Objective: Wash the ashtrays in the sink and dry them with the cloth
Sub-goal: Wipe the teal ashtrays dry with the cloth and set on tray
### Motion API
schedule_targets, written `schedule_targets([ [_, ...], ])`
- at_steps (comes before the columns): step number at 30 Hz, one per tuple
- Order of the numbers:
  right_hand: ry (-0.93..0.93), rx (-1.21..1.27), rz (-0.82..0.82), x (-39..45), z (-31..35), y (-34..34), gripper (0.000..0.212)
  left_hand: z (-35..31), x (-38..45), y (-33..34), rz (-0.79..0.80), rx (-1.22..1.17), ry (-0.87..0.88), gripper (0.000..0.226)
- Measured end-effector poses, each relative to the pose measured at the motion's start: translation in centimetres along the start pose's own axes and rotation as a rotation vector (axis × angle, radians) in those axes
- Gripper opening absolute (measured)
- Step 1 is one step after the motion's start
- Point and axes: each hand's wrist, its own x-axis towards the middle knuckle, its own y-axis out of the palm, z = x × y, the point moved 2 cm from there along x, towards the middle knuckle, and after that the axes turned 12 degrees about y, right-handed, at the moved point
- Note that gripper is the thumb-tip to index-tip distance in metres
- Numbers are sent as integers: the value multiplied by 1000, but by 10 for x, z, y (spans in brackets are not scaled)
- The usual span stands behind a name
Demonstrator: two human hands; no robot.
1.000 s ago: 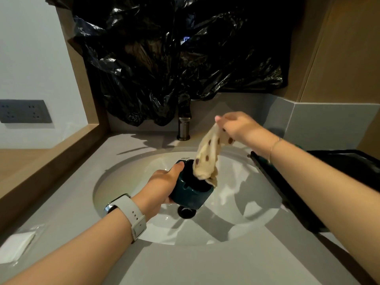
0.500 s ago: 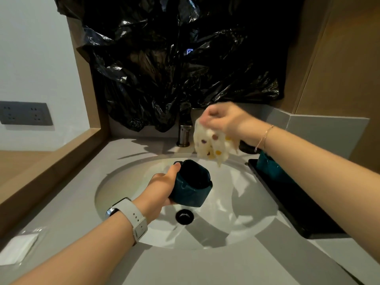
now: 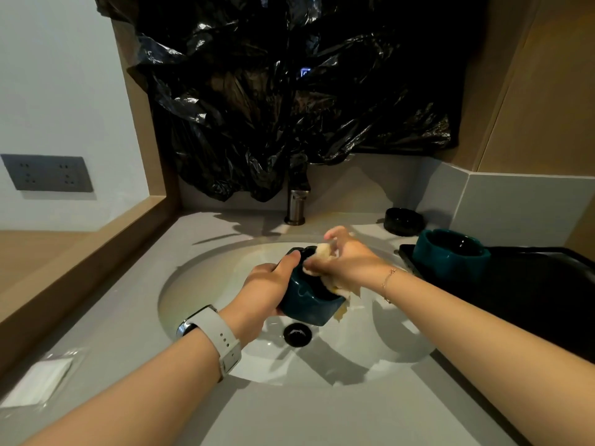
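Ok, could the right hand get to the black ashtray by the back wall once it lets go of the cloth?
Probably yes. The black ashtray stands alone on the counter, just beyond the right hand, with nothing between them. For now that hand presses the cloth into the teal ashtray held by the left hand.

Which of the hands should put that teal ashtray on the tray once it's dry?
Probably left. The left hand already grips the teal ashtray, while the right hand is busy holding the cloth. The black tray lies to the right, though.

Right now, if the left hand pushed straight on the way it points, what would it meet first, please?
Probably the faucet: the left hand, holding the ashtray, points toward it, though depth is unclear.
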Motion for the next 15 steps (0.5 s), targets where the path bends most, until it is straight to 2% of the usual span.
schedule_targets([
  [3,99,37,145,4,-9,7,42,2,0,1,-1,77,50,36],
  [6,123,113,174,10,-13,15,31,3,3,-2,-52,171,88,44],
  [10,217,37,111,13,-17,29,27,-2,4,-7,-125,210,132,41],
  [13,135,-86,-1,11,-14,22,27,0,3,-4,-43,248,156,40],
  [15,54,-231,-83,10,-7,10,35,-1,2,-3,12,282,157,36],
])
